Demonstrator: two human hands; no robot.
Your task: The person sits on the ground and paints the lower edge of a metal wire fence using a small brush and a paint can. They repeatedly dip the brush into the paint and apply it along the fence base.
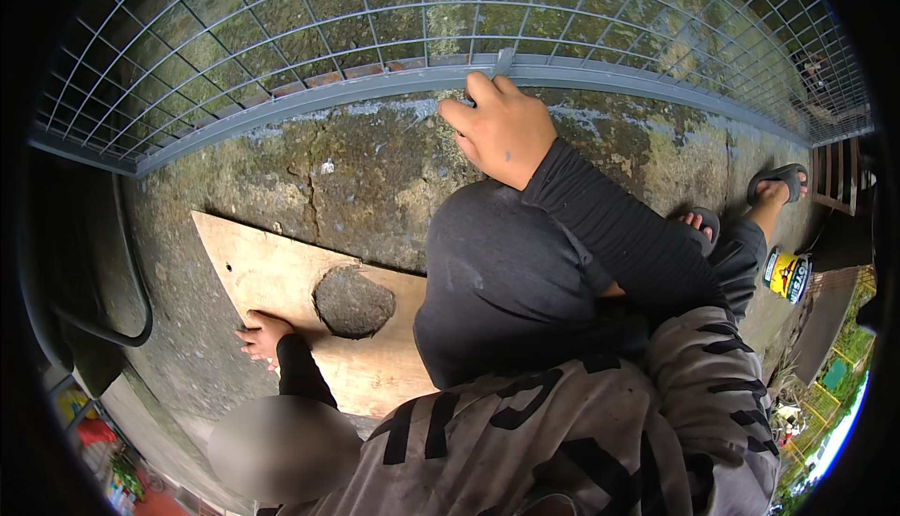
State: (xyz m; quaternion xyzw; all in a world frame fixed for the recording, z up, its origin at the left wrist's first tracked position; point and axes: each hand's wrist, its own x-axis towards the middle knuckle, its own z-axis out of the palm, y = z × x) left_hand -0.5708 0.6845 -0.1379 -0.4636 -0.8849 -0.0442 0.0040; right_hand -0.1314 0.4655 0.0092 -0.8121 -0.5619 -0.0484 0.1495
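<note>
My right hand (502, 132) rests at the bottom rail (375, 88) of a grey wire-mesh gate (375, 10). Its fingers curl in beside a short grey metal tab (504, 59) that stands up from the rail. The fingertips are partly hidden, so what they grip does not show. At the lower left, my left hand (267, 336) lies on the left edge of a plywood sheet (272, 263), fingers spread. The sheet is flat on the concrete, with a rough round cutout and a small hole near its corner. My knee in dark trousers covers its right part.
Stained concrete (375, 169) spreads around the sheet. A dark bent tube (141, 319) stands at the left. On the right are two feet in grey sandals (787, 179) and a yellow and dark can (786, 275). A blurred oval hides part of the lower left.
</note>
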